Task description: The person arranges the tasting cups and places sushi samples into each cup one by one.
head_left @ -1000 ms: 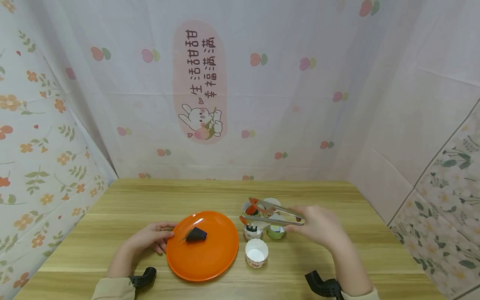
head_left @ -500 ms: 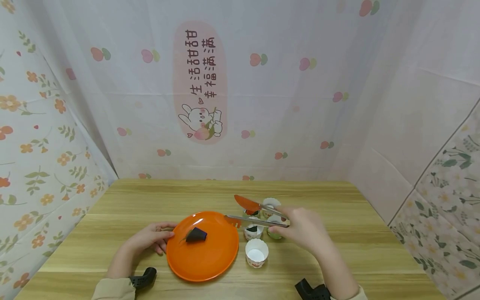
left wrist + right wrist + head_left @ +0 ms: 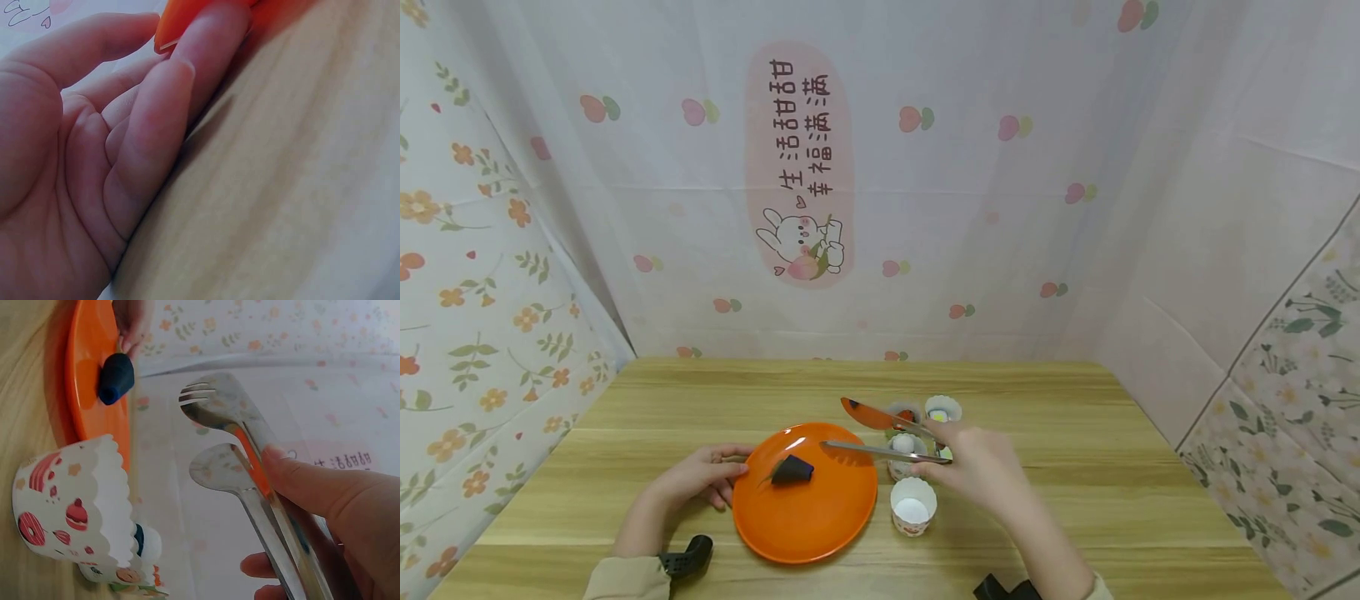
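Note:
My left hand (image 3: pixel 703 477) holds the left rim of an orange plate (image 3: pixel 805 533), its thumb on the edge and fingers reaching beneath (image 3: pixel 209 56). On the plate lies a dark blue-black tapered piece (image 3: pixel 792 470) with thin strands at one end. My right hand (image 3: pixel 977 467) grips steel serving tongs (image 3: pixel 880 454); one tip is slotted like a fork, the other rounded like a spoon (image 3: pixel 215 469). The tong arms stand apart, with nothing between the tips, and the near tip is above the plate.
A white paper baking cup (image 3: pixel 913 506) stands right of the plate. Behind it are several more cups, one holding a round white thing (image 3: pixel 902 444), another something red and black (image 3: pixel 906 416), and a back-right one (image 3: pixel 943 408) something yellowish. Tongs and hand partly cover them.
The right hand has moved left with the tongs, taking their tips from above the cups to the plate's right part. The left hand and plate stay put.

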Demonstrator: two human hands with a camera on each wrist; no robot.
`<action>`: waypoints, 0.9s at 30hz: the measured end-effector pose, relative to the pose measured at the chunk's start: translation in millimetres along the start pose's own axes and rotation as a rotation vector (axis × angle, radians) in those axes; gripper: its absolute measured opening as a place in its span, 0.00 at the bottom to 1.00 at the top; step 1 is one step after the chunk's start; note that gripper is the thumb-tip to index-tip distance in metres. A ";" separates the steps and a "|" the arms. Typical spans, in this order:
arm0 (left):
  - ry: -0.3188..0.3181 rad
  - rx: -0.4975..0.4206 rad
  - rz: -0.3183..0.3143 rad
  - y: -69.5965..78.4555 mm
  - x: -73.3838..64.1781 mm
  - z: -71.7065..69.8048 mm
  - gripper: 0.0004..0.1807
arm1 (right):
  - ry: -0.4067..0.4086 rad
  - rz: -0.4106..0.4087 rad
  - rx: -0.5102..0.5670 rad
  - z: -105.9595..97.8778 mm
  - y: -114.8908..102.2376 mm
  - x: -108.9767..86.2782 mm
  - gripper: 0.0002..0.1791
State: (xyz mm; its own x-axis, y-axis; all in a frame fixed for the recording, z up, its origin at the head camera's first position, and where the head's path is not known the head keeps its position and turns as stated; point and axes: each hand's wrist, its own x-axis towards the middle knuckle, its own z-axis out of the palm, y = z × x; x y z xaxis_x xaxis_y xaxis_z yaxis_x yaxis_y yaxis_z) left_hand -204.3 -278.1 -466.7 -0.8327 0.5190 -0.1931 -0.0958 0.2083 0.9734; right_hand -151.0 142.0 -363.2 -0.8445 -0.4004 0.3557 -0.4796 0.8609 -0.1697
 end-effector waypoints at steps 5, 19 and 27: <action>0.011 0.005 -0.003 1.1 0.0 1.1 0.29 | 0.033 -0.048 -0.016 5.1 -7.2 -0.8 0.32; 0.015 0.014 -0.004 1.7 -1.2 1.1 0.30 | 0.073 -0.145 -0.005 20.0 -25.6 2.2 0.30; 0.013 -0.005 -0.014 1.0 -1.0 0.9 0.30 | 0.062 -0.157 0.008 25.8 -33.7 6.4 0.32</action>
State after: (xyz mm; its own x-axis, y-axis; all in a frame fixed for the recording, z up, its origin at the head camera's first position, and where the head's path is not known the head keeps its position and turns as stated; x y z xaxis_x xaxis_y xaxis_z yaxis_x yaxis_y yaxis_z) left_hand -203.0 -277.7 -465.7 -0.8385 0.5048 -0.2052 -0.1102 0.2117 0.9711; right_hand -146.3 102.4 -378.9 -0.7425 -0.5097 0.4346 -0.6071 0.7863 -0.1151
